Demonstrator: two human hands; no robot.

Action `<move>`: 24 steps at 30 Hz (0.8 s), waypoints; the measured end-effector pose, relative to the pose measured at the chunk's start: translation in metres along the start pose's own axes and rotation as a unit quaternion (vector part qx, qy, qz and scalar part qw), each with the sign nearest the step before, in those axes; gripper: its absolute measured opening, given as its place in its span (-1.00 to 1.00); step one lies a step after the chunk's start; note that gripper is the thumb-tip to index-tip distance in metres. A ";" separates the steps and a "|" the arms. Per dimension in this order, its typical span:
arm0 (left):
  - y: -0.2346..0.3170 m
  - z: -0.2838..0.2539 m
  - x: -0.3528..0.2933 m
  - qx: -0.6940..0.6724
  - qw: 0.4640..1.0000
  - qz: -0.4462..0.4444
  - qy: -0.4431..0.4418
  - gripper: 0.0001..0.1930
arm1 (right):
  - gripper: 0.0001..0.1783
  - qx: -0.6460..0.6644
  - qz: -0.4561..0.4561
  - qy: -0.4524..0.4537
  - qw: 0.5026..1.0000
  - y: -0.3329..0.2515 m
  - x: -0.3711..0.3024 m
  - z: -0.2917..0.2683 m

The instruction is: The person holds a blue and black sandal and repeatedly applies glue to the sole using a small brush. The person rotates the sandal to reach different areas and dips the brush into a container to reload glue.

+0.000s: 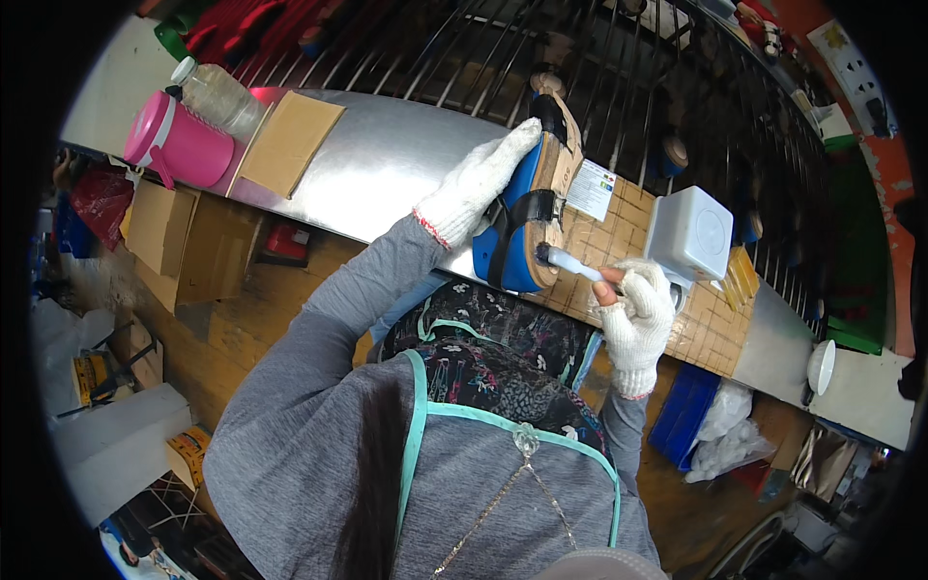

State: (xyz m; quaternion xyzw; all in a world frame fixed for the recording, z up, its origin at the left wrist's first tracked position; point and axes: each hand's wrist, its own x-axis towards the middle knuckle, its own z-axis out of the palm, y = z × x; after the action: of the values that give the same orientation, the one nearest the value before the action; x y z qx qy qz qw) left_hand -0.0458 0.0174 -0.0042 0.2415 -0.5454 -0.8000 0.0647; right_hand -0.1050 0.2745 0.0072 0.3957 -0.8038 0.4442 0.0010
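My left hand [474, 184], in a white knit glove, holds a sandal [568, 159] on a blue shoe last [523, 184]. The sandal has black straps with a buckle, and its tan sole is turned to the right. In its white glove, with thumb and a fingertip bare, my right hand [638, 319] is closed on a small brush [575, 265] with a pale handle. The brush's dark tip touches the sole edge at the near end of the sandal. My left palm is hidden behind the last.
Right of the sandal, a white square container [698, 235] stands on a brown patterned board [710, 338], near a printed sheet [591, 189]. Metal rack bars [464, 58] run beyond the bench. A pink jug [198, 145], plastic bottle [220, 97] and cardboard piece [293, 143] are at left.
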 end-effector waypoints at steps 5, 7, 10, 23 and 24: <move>-0.005 0.008 0.010 -0.021 0.995 -0.095 -0.014 -0.04 | -0.75 0.011 -0.023 -0.003 1.000 0.002 0.006 -0.005; -0.008 0.010 0.007 -0.042 0.991 -0.117 -0.044 -0.02 | -0.75 0.021 -0.033 -0.009 0.999 0.004 0.010 -0.006; -0.015 0.010 0.004 -0.079 0.982 -0.124 -0.115 -0.07 | -0.75 0.038 -0.062 -0.015 0.997 0.003 0.018 -0.007; -0.074 0.004 -0.012 -0.447 0.660 -0.331 -0.504 -0.31 | -0.75 0.008 -0.192 -0.142 0.971 -0.007 0.068 -0.018; -0.080 0.004 -0.014 -0.365 0.734 -0.262 -0.510 -0.29 | -0.76 0.005 -0.199 -0.152 0.968 -0.007 0.071 -0.017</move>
State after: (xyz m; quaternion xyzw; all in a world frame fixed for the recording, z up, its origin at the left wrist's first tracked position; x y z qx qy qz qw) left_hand -0.0226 0.0577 -0.0705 -0.1115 -0.0779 -0.9262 -0.3517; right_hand -0.1555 0.2397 0.0478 0.6108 -0.6973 0.3734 -0.0348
